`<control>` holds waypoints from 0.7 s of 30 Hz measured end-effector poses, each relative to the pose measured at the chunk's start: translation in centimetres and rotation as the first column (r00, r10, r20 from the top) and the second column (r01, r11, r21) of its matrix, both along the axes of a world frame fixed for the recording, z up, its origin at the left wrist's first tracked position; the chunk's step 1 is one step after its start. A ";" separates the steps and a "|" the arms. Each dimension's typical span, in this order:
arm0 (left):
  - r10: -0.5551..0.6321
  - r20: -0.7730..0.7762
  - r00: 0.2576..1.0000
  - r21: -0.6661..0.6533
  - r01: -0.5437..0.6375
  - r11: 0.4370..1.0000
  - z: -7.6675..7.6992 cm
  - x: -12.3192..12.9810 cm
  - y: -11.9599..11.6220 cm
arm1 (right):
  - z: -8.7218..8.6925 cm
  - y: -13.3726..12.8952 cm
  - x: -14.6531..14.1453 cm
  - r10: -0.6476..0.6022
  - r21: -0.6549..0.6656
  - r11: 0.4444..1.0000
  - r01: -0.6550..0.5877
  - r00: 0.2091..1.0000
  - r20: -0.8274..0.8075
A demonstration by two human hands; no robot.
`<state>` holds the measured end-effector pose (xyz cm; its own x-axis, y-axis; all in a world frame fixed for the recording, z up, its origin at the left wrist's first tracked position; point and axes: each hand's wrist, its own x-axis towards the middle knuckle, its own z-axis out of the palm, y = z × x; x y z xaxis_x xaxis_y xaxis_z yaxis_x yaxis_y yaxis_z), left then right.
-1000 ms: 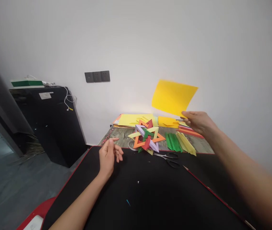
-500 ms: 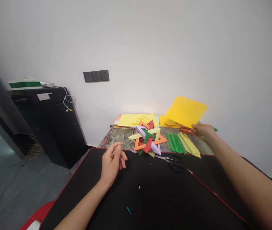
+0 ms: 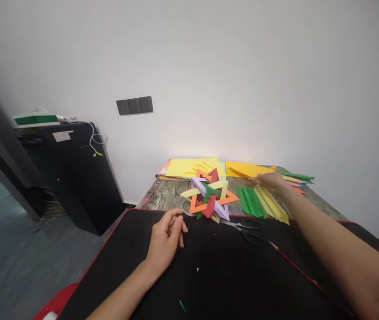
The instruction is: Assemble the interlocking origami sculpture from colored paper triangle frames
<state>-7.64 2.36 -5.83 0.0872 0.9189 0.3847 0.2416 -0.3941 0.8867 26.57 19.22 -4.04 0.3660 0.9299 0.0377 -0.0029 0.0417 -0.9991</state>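
My left hand (image 3: pixel 166 240) rests over the black mat (image 3: pixel 229 284), fingers loosely curled and apart, holding nothing. Just beyond it stands a many-coloured paper star (image 3: pixel 211 193) of interlocked folded strips. My right hand (image 3: pixel 271 182) reaches to the back right, its fingertips together at the near edge of a yellow-orange sheet of paper (image 3: pixel 252 168) that lies low near the wall. The hand partly covers that edge, and its grip is blurred. Close to its wrist lie folded green paper strips (image 3: pixel 251 202) and pale yellow folded strips (image 3: pixel 272 204).
Scissors (image 3: pixel 242 226) lie beside the star, and a red pencil (image 3: pixel 296 264) is on the mat's right. A stack of coloured paper (image 3: pixel 189 167) sits at the back. More green strips (image 3: pixel 297 177) lie far right. A black cabinet (image 3: pixel 76 178) stands at left.
My right hand has lowered the yellow-orange sheet from its raised, tilted position to the back of the table. My left hand holds its pose; the view has shifted slightly.
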 end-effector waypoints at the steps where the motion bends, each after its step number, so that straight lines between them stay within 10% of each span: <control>1: -0.005 -0.004 1.000 0.005 0.005 1.000 -0.1 0.0 0.0 | 0.2 -0.4 -0.4 0.022 -0.032 0.999 -0.021 1.000 0.018; 12: 0.038 0.113 0.993 -0.085 -0.029 0.996 -1.4 -0.3 2.4 | 1.8 -8.0 -7.2 0.352 -0.021 0.933 -0.360 0.896 0.271; 21: -0.048 0.291 0.956 -0.207 0.112 0.972 0.0 1.6 3.0 | 2.0 -11.7 -9.5 0.283 0.194 0.881 -0.432 0.809 0.516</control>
